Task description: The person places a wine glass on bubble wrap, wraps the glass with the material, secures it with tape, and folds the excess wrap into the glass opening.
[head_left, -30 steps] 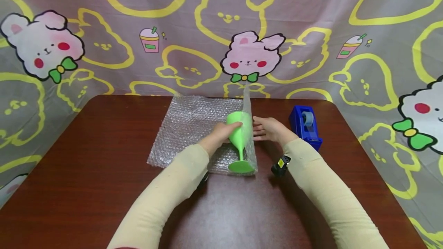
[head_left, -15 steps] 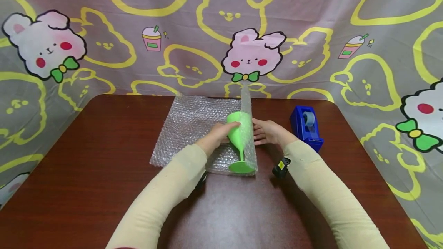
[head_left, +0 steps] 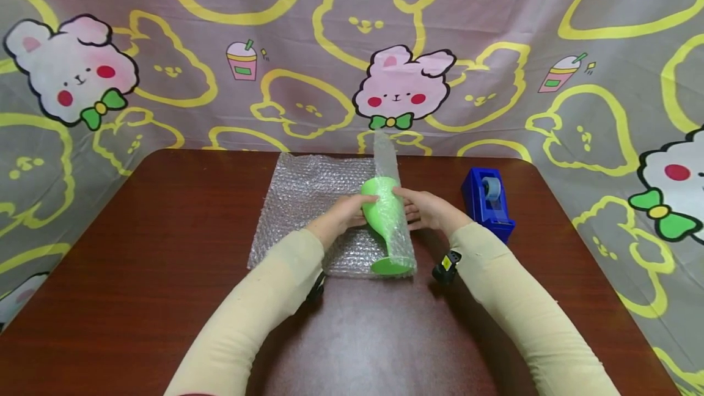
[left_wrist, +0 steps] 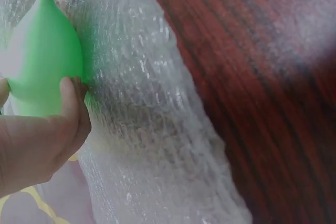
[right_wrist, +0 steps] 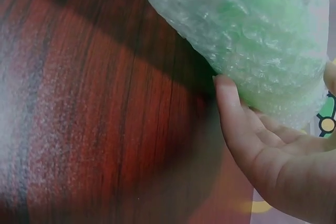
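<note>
Holding a green goblet (head_left: 381,216), left hand (head_left: 346,211) directly, right hand (head_left: 431,208) through bubble wrap (head_left: 313,194), goblet's inside hidden

The goblet (head_left: 375,217) looks smooth plastic, the bubble wrap (head_left: 316,185) glossy.

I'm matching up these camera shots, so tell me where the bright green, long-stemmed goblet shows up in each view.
Head: the bright green, long-stemmed goblet is just right of centre, between the left hand and right hand.
Left wrist: upper left, stem toward the top edge.
Right wrist: upper right, green showing through the clear plastic bubble wrap.
Shared landmark: that bubble wrap.
</note>
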The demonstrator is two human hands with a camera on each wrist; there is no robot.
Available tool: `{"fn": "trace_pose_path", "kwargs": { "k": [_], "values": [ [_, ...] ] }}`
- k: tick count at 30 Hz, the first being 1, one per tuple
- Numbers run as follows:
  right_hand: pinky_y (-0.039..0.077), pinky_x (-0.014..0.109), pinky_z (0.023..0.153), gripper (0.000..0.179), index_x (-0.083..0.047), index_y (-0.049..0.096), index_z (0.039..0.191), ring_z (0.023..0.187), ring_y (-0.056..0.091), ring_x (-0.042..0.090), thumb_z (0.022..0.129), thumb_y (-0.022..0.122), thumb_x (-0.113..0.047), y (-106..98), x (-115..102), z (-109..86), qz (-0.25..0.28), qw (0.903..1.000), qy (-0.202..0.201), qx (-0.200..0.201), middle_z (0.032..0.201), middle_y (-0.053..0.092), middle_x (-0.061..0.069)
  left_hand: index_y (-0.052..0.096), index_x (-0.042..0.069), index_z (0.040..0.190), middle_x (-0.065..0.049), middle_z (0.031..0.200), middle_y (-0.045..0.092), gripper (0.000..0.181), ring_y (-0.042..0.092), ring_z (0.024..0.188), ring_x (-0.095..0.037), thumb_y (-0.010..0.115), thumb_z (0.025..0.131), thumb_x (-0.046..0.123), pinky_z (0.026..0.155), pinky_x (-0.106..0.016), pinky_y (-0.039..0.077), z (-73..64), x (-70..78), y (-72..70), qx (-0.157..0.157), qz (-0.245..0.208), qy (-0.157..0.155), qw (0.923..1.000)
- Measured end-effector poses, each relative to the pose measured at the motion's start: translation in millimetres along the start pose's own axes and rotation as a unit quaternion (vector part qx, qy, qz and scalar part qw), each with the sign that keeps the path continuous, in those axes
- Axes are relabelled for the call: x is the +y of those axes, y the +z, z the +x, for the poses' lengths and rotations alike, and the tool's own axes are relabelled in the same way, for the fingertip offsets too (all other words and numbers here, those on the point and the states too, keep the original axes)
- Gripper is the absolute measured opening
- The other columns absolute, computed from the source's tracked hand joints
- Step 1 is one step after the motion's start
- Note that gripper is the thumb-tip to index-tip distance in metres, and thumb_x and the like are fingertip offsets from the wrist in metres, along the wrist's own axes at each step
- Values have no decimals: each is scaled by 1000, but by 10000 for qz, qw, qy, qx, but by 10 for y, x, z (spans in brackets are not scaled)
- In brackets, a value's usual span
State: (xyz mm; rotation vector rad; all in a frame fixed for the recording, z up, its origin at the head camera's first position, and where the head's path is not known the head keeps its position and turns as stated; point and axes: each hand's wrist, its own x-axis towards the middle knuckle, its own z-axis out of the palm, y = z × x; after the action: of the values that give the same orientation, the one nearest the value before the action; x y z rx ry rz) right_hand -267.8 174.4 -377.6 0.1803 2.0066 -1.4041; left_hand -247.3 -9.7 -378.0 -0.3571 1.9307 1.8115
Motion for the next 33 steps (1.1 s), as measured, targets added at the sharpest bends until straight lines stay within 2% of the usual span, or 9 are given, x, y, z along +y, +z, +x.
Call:
{"fn": "trace_pose_path", "kwargs": {
  "k": [4,7,11,14,20,24,29,30,33],
  "values": [
    [48,39,93,74,4,32,141,112,52,28,94,41,-52,2,-12,-6,-24,9999,2,101,131,47,21,49,-6,128,-16,114,58,49,58,96,-21,59,88,21,96,-32,49,1,33,-14,-180,51,-66,9998],
    [50,37,88,73,4,34,140,103,55,24,93,42,-52,20,-25,-16,-67,9997,13,225,124,51,18,47,-4,129,-13,108,54,52,53,88,-18,56,90,28,97,-33,48,-3,52,-20,-279,128,-62,9995],
    [52,36,84,72,3,36,138,92,57,19,93,43,-52,45,-39,-33,-125,9993,10,353,112,55,13,44,-4,133,-19,119,55,64,58,99,-23,57,89,41,96,-35,49,-18,62,-10,-209,314,36,9993],
    [52,37,85,72,4,38,138,89,58,18,93,44,-52,55,-43,-33,-149,9991,-16,386,108,57,12,40,-6,134,-22,125,55,69,59,108,-28,61,88,40,94,-36,50,-22,51,7,23,394,96,9992],
    [51,40,90,72,4,37,139,108,57,27,94,41,-52,35,-33,-30,-175,9994,-79,294,127,53,21,45,-5,131,-21,119,60,63,62,97,-23,62,87,37,88,-32,52,-8,19,18,291,313,133,9990],
    [50,40,92,71,5,32,141,122,48,34,97,34,-51,11,-4,-9,-124,9998,-76,152,137,44,25,49,-3,129,-15,108,61,56,58,85,-16,58,90,36,87,-29,52,4,9,-9,136,294,46,9995],
    [50,40,93,71,6,29,142,124,45,36,98,31,-50,24,25,18,-139,9999,48,63,139,40,26,54,-2,123,-11,101,60,47,57,84,-16,51,94,35,90,-30,51,13,2,-38,-102,393,-10,9992],
    [49,41,93,72,5,29,142,125,44,36,98,31,-51,33,22,19,-136,9999,73,76,140,39,26,59,0,117,-10,98,62,44,58,83,-15,52,93,36,87,-28,52,19,-2,-52,-150,422,18,9990],
    [48,42,95,73,5,27,143,125,44,36,98,32,-52,58,5,10,-161,9998,92,109,141,38,26,60,0,114,-10,94,63,44,58,84,-17,50,93,36,88,-30,51,2,5,-60,-55,789,118,9968]
  ]
}}
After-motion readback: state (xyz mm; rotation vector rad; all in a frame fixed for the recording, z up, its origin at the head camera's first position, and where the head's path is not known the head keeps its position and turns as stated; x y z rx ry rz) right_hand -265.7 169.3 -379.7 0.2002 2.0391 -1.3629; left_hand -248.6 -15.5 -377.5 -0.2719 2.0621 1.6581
